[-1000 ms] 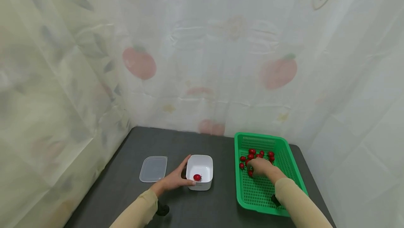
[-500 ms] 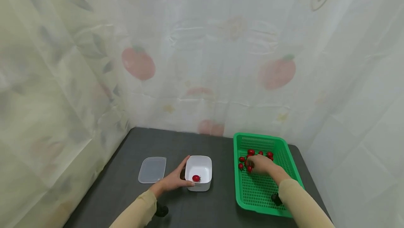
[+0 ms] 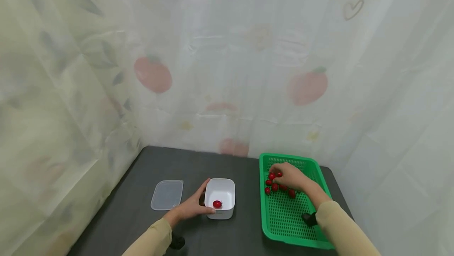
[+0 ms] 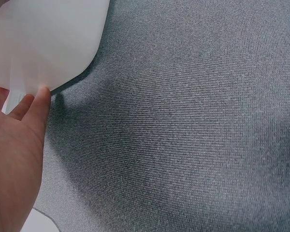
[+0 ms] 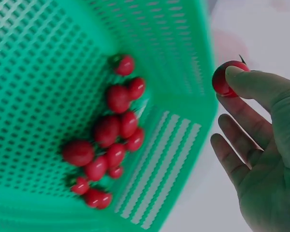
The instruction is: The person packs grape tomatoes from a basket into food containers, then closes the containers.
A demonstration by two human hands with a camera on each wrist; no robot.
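Observation:
In the head view my left hand [image 3: 191, 205] grips a square white plastic container [image 3: 229, 211], thumb on its near side and fingers on its far left corner. One cherry tomato [image 3: 217, 204] lies inside, near the front. The left wrist view shows fingertips [image 4: 42, 93] touching the container's wall [image 4: 53, 43]. My right hand [image 3: 290, 177] is over the back of a green basket [image 3: 263, 216]. Between thumb and index finger it pinches a cherry tomato [image 5: 221, 79] with a stem, held off the basket floor. Several other cherry tomatoes [image 5: 106, 130] lie clustered in the basket.
A translucent square lid [image 3: 167, 195] lies flat on the dark grey table [image 3: 198, 161], left of the container. Printed curtains [image 3: 230, 71] hang behind the table and at both sides. Dark wrist-camera parts [image 3: 309, 219] sit under the sleeves.
My right hand has come up from among the tomatoes with one pinched in its fingers, and tomatoes it covered now show. The left hand keeps its hold on the container. The head view tilts slightly.

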